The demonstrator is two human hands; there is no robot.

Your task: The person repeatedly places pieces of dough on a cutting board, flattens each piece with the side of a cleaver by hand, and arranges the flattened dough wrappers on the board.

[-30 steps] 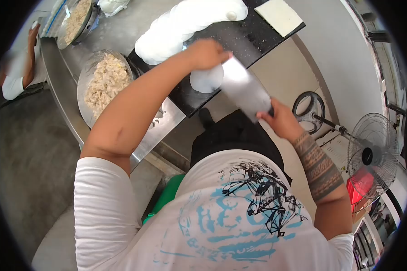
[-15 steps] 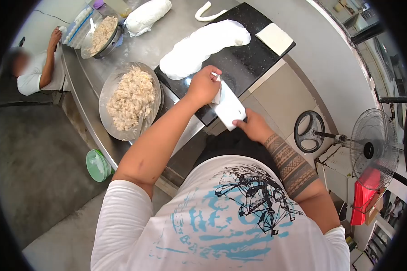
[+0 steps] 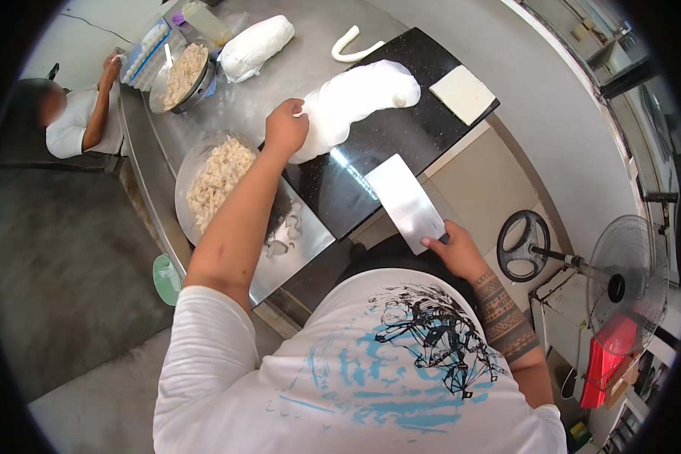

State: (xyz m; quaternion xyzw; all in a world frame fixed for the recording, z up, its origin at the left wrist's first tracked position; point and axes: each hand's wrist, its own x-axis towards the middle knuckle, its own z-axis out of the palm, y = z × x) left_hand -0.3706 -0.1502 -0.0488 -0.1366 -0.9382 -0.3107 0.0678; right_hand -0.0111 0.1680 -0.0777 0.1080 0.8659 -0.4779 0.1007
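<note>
A cleaver (image 3: 405, 198) with a broad rectangular blade is in my right hand (image 3: 455, 250), gripped at its handle, with the blade pointing up and left over the near edge of the black slab (image 3: 333, 185). My left hand (image 3: 286, 129) is at the left end of a long white mass that looks like dough (image 3: 363, 98). Its fingers are curled, and whatever they may hold is hidden. A thin white dough strip (image 3: 348, 47) curves beyond the slab. On the slab's right corner lies a flat pale square (image 3: 464, 94).
A bowl of pale chunky filling (image 3: 218, 175) stands left of the slab, partly behind my left forearm. Farther back are a second filling bowl (image 3: 183, 76) and a wrapped white bundle (image 3: 256, 47). A co-worker (image 3: 79, 117) stands at far left. A fan (image 3: 619, 286) is at right.
My left hand has left the blade and moved up and left to the white mass. My right hand has drawn the cleaver down and to the right.
</note>
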